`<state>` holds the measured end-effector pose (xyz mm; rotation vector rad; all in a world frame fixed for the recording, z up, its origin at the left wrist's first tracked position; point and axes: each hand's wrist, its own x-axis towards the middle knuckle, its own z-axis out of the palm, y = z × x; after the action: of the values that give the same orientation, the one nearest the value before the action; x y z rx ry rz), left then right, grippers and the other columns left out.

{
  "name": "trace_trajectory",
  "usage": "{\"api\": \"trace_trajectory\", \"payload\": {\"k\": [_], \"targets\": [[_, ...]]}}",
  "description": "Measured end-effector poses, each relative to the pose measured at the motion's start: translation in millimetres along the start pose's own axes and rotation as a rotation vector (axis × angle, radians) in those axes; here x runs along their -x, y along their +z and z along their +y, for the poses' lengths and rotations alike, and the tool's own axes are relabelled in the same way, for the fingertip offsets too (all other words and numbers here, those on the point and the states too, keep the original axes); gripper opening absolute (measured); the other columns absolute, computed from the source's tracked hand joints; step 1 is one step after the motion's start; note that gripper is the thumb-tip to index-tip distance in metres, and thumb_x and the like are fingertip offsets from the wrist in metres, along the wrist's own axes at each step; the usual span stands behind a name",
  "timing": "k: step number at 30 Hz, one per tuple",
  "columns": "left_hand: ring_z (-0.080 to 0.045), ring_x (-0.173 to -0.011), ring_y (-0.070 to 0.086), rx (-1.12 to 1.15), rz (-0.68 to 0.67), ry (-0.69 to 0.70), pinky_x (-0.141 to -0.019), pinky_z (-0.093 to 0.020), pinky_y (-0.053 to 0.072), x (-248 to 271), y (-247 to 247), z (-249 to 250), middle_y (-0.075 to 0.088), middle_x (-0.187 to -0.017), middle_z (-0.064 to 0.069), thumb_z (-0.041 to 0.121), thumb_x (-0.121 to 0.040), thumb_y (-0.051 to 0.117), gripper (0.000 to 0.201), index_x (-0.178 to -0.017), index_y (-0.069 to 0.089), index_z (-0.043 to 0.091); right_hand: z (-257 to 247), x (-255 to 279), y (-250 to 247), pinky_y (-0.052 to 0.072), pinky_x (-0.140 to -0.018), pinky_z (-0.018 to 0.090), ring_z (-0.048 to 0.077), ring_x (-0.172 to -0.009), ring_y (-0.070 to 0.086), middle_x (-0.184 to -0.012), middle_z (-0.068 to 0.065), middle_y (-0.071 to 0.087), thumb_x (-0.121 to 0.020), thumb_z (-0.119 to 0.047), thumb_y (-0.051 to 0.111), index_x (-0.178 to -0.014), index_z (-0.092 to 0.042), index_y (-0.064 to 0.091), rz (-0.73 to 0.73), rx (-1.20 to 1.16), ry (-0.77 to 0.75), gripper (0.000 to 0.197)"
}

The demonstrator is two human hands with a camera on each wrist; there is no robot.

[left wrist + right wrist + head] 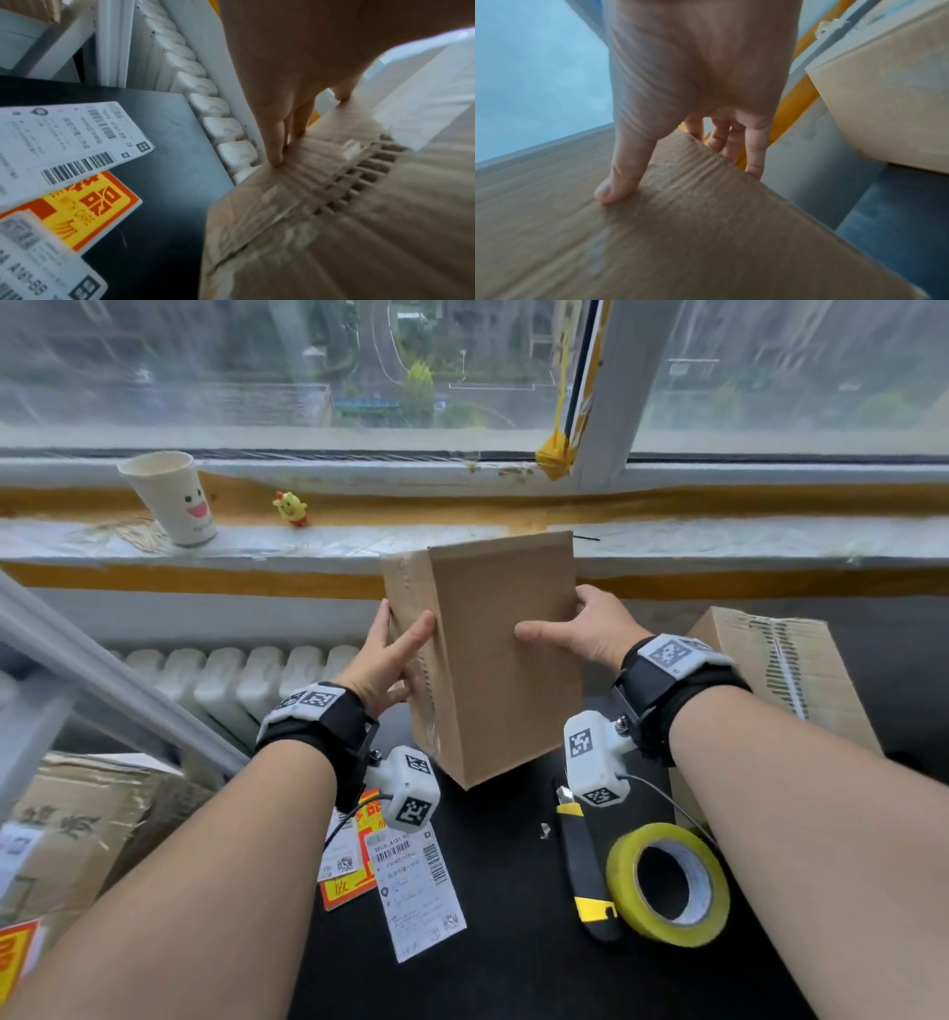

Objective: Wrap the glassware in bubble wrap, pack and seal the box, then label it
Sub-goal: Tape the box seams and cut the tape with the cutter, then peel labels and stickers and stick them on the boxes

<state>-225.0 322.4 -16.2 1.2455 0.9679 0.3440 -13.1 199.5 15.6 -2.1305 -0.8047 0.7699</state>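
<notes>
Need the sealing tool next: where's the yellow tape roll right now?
In the head view, the yellow tape roll lies on the black table at lower right, under the right forearm, just right of the utility knife.

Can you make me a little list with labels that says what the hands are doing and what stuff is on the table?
Left hand: grips the left side of the brown cardboard box
Right hand: grips its right edge
Box: closed, tilted, lower corner near the black table
Tape: yellow roll
Knife: black and yellow utility knife
Label: white barcode shipping label
</notes>
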Motion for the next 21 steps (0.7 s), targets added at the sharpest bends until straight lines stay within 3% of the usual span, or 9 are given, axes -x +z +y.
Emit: {"api": "trace_trajectory", "payload": {"k": [3, 5, 7, 10, 14, 16, 19, 21], "targets": [[-0.029, -0.124, 0.052, 0.014, -0.006, -0.186, -0.104, -0.049, 0.043, 8, -1, 3, 0.042, -0.145, -0.005, 0.086, -0.038, 0.064, 0.126, -0.149, 0.020, 0.045, -1, 16, 3, 0.056, -0.081, 0.038, 0.017, -0.089, 0.067, -0.098, -0.003, 0.070, -0.033, -0.085, 0.072, -0.103, -0.019, 0.064, -0.031, 0.089, 0.052, 0.096], [-0.034, -0.124, 0.051, 0.007, -0.024, -0.292, -0.103, -0.053, 0.044, 15, 1, -3, 0.044, -0.141, -0.017, 0.091, -0.041, 0.062, 0.126, -0.148, 0.026, 0.037, 5, 23, 8, 0.049, -0.060, 0.031, 0.017, -0.068, 0.061, -0.075, -0.003, 0.063, -0.052, -0.080, 0.071, -0.079, -0.018, 0.058, -0.038, 0.134, 0.102, 0.069], [-0.037, -0.121, 0.053, 0.009, -0.048, -0.326, -0.102, -0.055, 0.043, 19, 3, -10, 0.049, -0.135, -0.019, 0.089, -0.045, 0.060, 0.121, -0.146, 0.032, 0.030, 14, 26, 14, 0.047, -0.059, 0.031, 0.021, -0.069, 0.061, -0.070, -0.001, 0.058, -0.068, -0.072, 0.069, -0.070, -0.017, 0.051, -0.040, 0.170, 0.126, 0.057], [-0.032, -0.112, 0.060, -0.001, -0.085, -0.335, -0.095, -0.052, 0.049, 16, 10, -16, 0.061, -0.124, -0.013, 0.089, -0.056, 0.056, 0.104, -0.135, 0.049, 0.022, 21, 26, 19, 0.048, -0.067, 0.033, 0.028, -0.080, 0.063, -0.074, 0.002, 0.061, -0.081, -0.058, 0.066, -0.070, -0.014, 0.056, -0.028, 0.208, 0.111, 0.047], [-0.028, -0.103, 0.060, 0.041, -0.122, -0.351, -0.084, -0.043, 0.051, 14, 18, -21, 0.062, -0.109, -0.010, 0.076, -0.082, 0.043, 0.077, -0.127, 0.056, 0.016, 20, 25, 22, 0.048, -0.076, 0.030, 0.026, -0.095, 0.064, -0.103, 0.006, 0.071, -0.087, -0.031, 0.067, -0.101, -0.010, 0.071, -0.036, 0.270, 0.073, 0.025], [-0.025, -0.102, 0.058, 0.056, -0.110, -0.362, -0.089, -0.043, 0.050, 13, 14, -23, 0.060, -0.106, -0.008, 0.073, -0.087, 0.037, 0.072, -0.125, 0.057, 0.015, 20, 27, 23, 0.049, -0.082, 0.032, 0.026, -0.098, 0.064, -0.108, 0.006, 0.070, -0.084, -0.024, 0.069, -0.106, -0.011, 0.070, -0.005, 0.283, 0.072, 0.025], [-0.028, -0.120, 0.053, -0.016, -0.068, -0.382, -0.105, -0.043, 0.040, 16, -2, -21, 0.057, -0.127, -0.013, 0.069, -0.091, 0.034, 0.075, -0.132, 0.052, 0.010, 18, 31, 28, 0.047, -0.081, 0.030, 0.026, -0.101, 0.062, -0.109, 0.006, 0.068, -0.082, -0.020, 0.071, -0.108, -0.010, 0.067, 0.053, 0.301, 0.093, 0.028], [-0.028, -0.115, 0.055, -0.139, -0.023, -0.376, -0.100, -0.039, 0.042, 23, -14, -16, 0.058, -0.123, -0.014, 0.058, -0.097, 0.036, 0.064, -0.130, 0.052, 0.007, 12, 32, 31, 0.045, -0.083, 0.030, 0.027, -0.107, 0.059, -0.115, 0.006, 0.064, -0.082, -0.019, 0.069, -0.114, -0.012, 0.063, 0.135, 0.327, 0.084, 0.034]]}}
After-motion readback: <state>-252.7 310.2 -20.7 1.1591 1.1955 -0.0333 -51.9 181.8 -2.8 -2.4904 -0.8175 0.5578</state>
